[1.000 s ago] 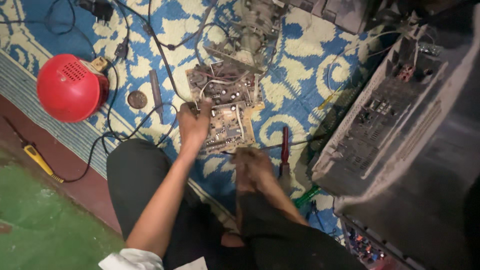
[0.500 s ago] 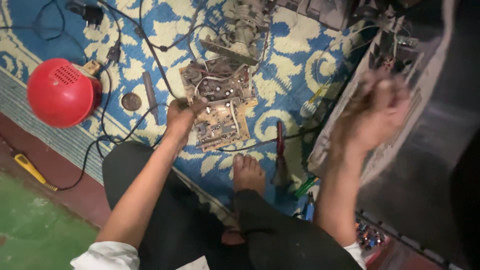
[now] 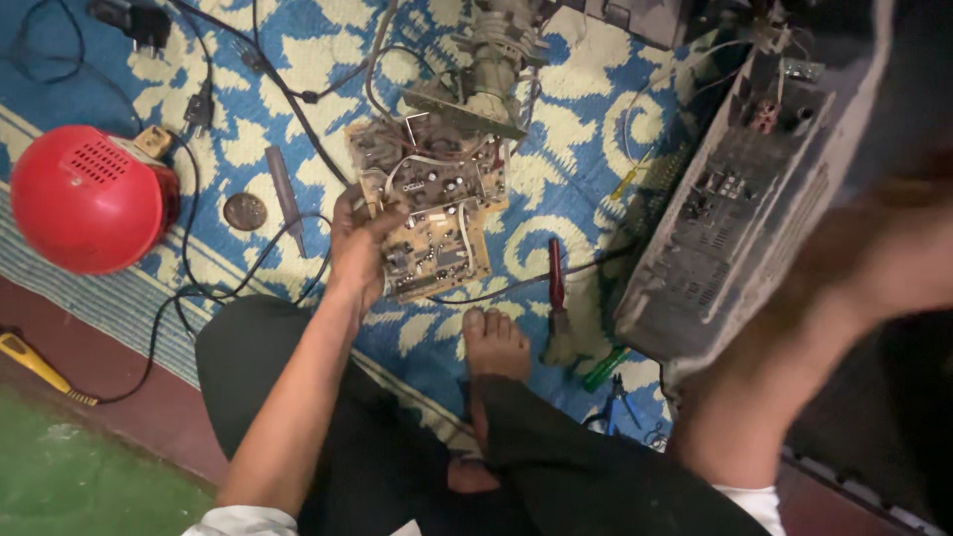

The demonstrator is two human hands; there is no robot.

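Note:
I sit on a blue and cream patterned rug (image 3: pixel 586 213) with my legs crossed. My left hand (image 3: pixel 355 248) grips the left edge of a tan circuit board (image 3: pixel 437 223) crowded with components and wires, lying on the rug. My right hand (image 3: pixel 893 258) is raised close to the camera at the right, blurred, over the grey plastic casing (image 3: pixel 725 228) of an opened television set. Whether its fingers are closed or hold anything cannot be made out.
A red round lamp-like object (image 3: pixel 84 199) sits at the left with black cables (image 3: pixel 199 99) around it. A red-handled screwdriver (image 3: pixel 556 273), a green-handled tool (image 3: pixel 606 367) and blue pliers (image 3: pixel 620 402) lie near my foot (image 3: pixel 493 342). A yellow tool (image 3: pixel 35 362) lies at the far left.
My right hand lifted off the rug near my foot and swung up to the right over the grey casing. My left hand stayed on the circuit board.

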